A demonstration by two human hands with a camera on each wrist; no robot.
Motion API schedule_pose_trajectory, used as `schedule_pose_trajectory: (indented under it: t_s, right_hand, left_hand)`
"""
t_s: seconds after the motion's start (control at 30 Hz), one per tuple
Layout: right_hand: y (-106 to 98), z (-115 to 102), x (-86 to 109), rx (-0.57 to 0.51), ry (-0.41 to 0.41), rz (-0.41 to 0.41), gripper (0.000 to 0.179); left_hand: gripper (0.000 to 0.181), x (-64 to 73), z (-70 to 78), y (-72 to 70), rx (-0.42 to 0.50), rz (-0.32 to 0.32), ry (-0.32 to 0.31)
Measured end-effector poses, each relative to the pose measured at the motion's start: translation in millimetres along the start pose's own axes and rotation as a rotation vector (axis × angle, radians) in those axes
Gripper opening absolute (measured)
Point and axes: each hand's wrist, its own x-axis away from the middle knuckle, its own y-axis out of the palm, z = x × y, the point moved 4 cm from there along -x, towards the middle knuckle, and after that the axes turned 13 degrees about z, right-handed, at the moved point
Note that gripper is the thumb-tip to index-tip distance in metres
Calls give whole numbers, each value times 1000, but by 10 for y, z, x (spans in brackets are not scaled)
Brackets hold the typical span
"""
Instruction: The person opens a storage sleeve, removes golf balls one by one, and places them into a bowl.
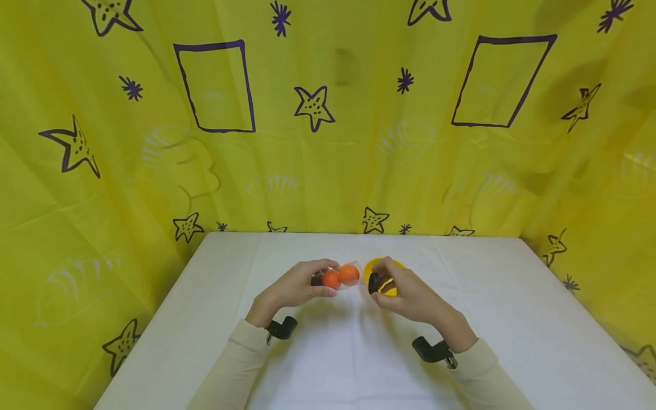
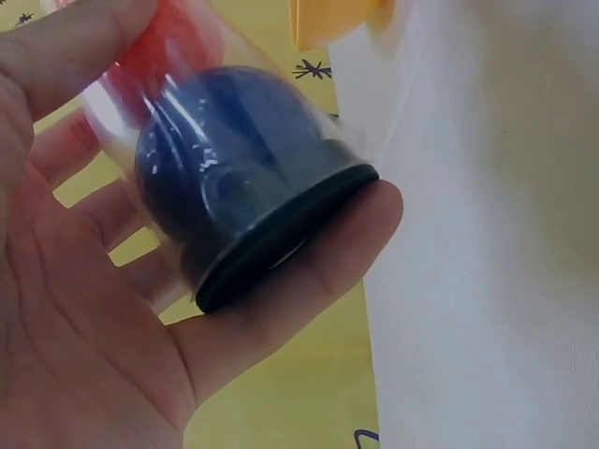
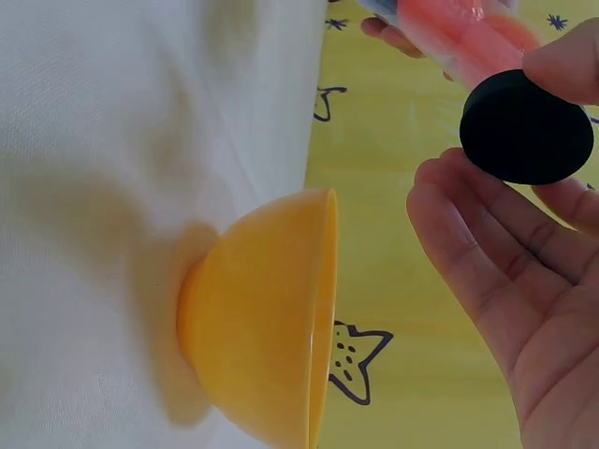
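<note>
From my remote seat I see, at left, a person's left sleeve (image 1: 230, 364) reaching over the white-covered desk (image 1: 328, 353), a black wrist camera (image 1: 283, 328) at its cuff. The left hand (image 1: 294, 283) holds a clear tube (image 2: 241, 54) above the desk, its fingers curled round the wall and spread only as wide as the tube; on my left wrist feed, one digit lies across the dark end cap (image 2: 290, 234). Inside, running rightward from that cap, sit a dark blue ball (image 2: 234, 150), an orange ball (image 1: 331, 279) and a second orange ball (image 1: 349, 275) near the tube's right end. Just beyond, a yellow bowl (image 3: 267, 309) stands upright on the desk, partly hidden in the head view; I cannot make out what its inside holds. In front of the bowl, beside the tube's end but apart from it, a loose dark disc (image 3: 526, 131) is pinched in the right hand (image 1: 407, 290), thumb and fingers parted by the disc alone, the remaining fingers loosely extended. Farther right come another black wrist camera (image 1: 430, 350) and the right sleeve (image 1: 484, 373). A yellow curtain (image 1: 307, 165) printed with starfish forms the backdrop.
</note>
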Motion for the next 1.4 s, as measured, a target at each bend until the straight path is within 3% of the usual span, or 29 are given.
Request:
schedule_pose_trajectory:
  t_s: [0.33, 0.63, 0.97, 1.4]
  right_hand:
    - [63, 40, -3, -18, -8, -12, 38]
    - [181, 51, 10, 34, -16, -13, 33]
    - [404, 81, 34, 53, 93, -158, 37]
    - [588, 121, 103, 70, 86, -266, 36]
  left_hand:
    - [49, -17, -22, -55, 2, 48, 0]
    - [49, -18, -11, -111, -11, 85, 17]
    - [50, -28, -44, -113, -20, 108, -49]
    - [53, -35, -42, -111, -20, 127, -51]
